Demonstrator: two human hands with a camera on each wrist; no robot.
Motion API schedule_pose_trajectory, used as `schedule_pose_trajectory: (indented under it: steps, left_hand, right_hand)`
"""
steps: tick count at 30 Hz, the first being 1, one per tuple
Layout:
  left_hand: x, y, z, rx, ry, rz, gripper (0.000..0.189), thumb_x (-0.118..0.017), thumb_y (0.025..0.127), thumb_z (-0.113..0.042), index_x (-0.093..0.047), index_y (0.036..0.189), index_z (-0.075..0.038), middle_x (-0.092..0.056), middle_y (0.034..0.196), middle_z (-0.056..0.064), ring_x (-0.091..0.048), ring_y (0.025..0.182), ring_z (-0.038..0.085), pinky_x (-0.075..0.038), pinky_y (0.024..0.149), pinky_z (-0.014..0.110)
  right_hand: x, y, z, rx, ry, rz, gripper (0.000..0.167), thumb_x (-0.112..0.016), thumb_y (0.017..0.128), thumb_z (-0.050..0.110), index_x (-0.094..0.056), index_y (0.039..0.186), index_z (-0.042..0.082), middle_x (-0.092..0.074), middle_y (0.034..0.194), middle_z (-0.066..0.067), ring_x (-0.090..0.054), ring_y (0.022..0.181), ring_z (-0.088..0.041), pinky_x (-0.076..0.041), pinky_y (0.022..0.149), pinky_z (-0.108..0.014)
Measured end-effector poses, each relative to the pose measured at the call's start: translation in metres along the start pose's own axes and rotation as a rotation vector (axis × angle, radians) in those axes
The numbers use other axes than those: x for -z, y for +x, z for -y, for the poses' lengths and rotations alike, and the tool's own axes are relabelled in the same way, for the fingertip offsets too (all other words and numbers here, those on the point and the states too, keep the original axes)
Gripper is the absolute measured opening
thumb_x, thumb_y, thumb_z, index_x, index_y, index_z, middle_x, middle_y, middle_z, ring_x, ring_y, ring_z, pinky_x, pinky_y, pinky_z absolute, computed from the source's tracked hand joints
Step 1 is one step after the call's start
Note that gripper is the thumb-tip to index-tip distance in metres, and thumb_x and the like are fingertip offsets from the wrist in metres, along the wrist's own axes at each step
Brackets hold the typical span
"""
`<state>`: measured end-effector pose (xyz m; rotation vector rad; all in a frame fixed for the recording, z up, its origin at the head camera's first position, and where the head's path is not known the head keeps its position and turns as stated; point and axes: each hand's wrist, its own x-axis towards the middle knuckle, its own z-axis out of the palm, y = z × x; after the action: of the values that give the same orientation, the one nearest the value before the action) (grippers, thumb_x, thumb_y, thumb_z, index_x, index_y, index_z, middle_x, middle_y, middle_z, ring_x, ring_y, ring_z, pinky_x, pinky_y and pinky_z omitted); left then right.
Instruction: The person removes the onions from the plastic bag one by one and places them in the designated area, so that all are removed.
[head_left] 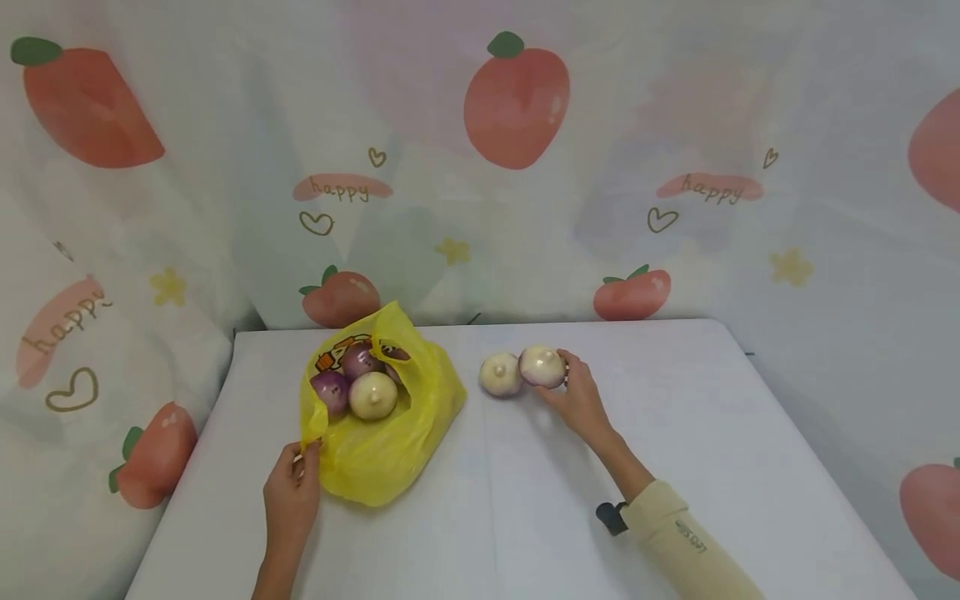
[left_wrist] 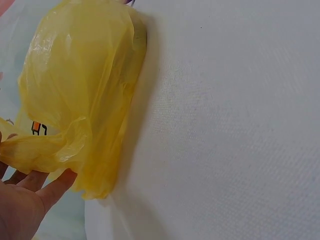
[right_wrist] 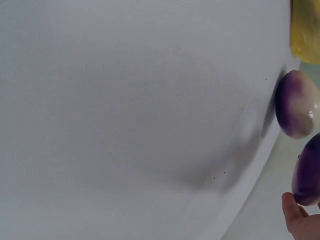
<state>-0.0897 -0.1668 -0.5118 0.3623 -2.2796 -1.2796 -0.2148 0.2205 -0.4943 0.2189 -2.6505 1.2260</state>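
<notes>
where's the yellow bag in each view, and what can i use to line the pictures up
Head: the yellow bag is left of centre, mostly in the lower half, its edge pinched by the left hand.
Left wrist: it fills much of the upper left.
Right wrist: only part shows, in the top right corner.
Shared landmark: the white tabletop, seen in all three views.

Place: looks like a makeshift staged corner; cannot tell whether in a home or studio.
Backdrop (head_left: pixel 480 212): hangs behind and at both sides, printed with red fruit (head_left: pixel 517 108), hearts (head_left: pixel 663 220) and "happy".
Desk (head_left: pixel 420 546): stands close against it, plain white on top.
</notes>
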Motion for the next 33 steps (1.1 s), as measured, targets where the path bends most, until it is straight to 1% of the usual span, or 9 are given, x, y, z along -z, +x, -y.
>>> schedule_pose_trajectory:
  steps: [3,5,7,10,12,16,20,30,33]
  left_hand:
    - [0.001,-0.001,0.001,-0.003,-0.013,-0.002,0.025,-0.052,0.098,-0.023,-0.063,0.1,0.0,-0.069,0.099,0.011,-0.051,0.082,-0.018,-0.041,0.066,0.004]
    - [0.001,-0.001,0.001,-0.004,-0.02,-0.001,0.025,-0.052,0.098,-0.023,-0.063,0.1,0.0,-0.069,0.099,0.01,-0.056,0.084,-0.01,-0.041,0.066,0.005]
    - [0.001,-0.001,0.002,-0.003,-0.028,0.004,0.025,-0.052,0.098,-0.022,-0.063,0.1,0.0,-0.069,0.099,0.011,-0.062,0.086,0.002,-0.042,0.066,0.005]
    - [0.0,-0.001,0.001,-0.005,-0.044,0.012,0.026,-0.051,0.098,-0.022,-0.063,0.101,0.0,-0.069,0.099,0.012,-0.065,0.088,0.021,-0.042,0.065,0.006]
    - [0.001,0.0,0.001,-0.008,-0.053,0.015,0.025,-0.052,0.098,-0.022,-0.063,0.101,0.001,-0.069,0.098,0.013,-0.065,0.083,0.025,-0.042,0.062,0.007]
    - [0.001,0.0,-0.001,-0.007,-0.062,0.019,0.026,-0.052,0.098,-0.022,-0.063,0.102,0.001,-0.069,0.098,0.013,-0.064,0.08,0.027,-0.042,0.061,0.008]
    - [0.0,0.001,-0.001,-0.004,-0.062,0.021,0.026,-0.051,0.098,-0.022,-0.063,0.102,0.0,-0.069,0.099,0.014,-0.064,0.087,0.027,-0.042,0.061,0.008]
    - [0.001,-0.002,0.001,0.013,-0.043,0.036,0.027,-0.05,0.098,-0.023,-0.062,0.104,0.001,-0.068,0.1,0.016,-0.064,0.09,0.026,-0.041,0.065,0.005]
    - [0.001,-0.003,0.001,0.021,-0.039,0.036,0.027,-0.05,0.099,-0.023,-0.062,0.104,0.001,-0.068,0.101,0.015,-0.063,0.09,0.026,-0.041,0.065,0.005]
  right_hand:
    - [0.001,0.001,-0.005,-0.036,0.001,0.013,0.072,-0.077,0.078,0.01,-0.035,0.133,-0.011,-0.038,0.124,-0.032,-0.047,0.107,-0.038,-0.045,0.089,-0.044]
    - [0.001,0.001,-0.009,-0.06,-0.006,0.025,0.072,-0.076,0.078,0.011,-0.035,0.133,-0.011,-0.036,0.125,-0.032,-0.047,0.108,-0.039,-0.044,0.091,-0.044]
    - [0.002,0.001,-0.013,-0.075,-0.024,0.036,0.071,-0.076,0.078,0.011,-0.035,0.132,-0.012,-0.036,0.123,-0.032,-0.047,0.109,-0.039,-0.043,0.091,-0.045]
    - [0.002,0.002,-0.018,-0.095,-0.051,0.047,0.071,-0.076,0.078,0.012,-0.035,0.132,-0.011,-0.038,0.121,-0.032,-0.047,0.107,-0.039,-0.042,0.091,-0.047]
    - [0.003,0.003,-0.021,-0.102,-0.073,0.056,0.072,-0.076,0.079,0.013,-0.035,0.132,-0.011,-0.039,0.121,-0.031,-0.047,0.107,-0.039,-0.041,0.09,-0.048]
    - [0.004,0.005,-0.026,-0.116,-0.094,0.077,0.072,-0.075,0.079,0.014,-0.034,0.133,-0.011,-0.04,0.122,-0.032,-0.044,0.11,-0.04,-0.037,0.093,-0.051]
    - [0.005,0.007,-0.028,-0.115,-0.092,0.079,0.071,-0.075,0.079,0.011,-0.034,0.132,-0.012,-0.041,0.12,-0.033,-0.044,0.11,-0.042,-0.037,0.093,-0.052]
    - [-0.002,0.006,-0.04,-0.121,-0.104,0.096,0.071,-0.075,0.079,0.009,-0.033,0.132,-0.013,-0.039,0.122,-0.035,-0.041,0.115,-0.046,-0.033,0.098,-0.053]
    - [-0.005,0.004,-0.043,-0.102,-0.097,0.085,0.071,-0.075,0.078,0.008,-0.034,0.132,-0.013,-0.04,0.121,-0.035,-0.042,0.114,-0.047,-0.033,0.097,-0.054]
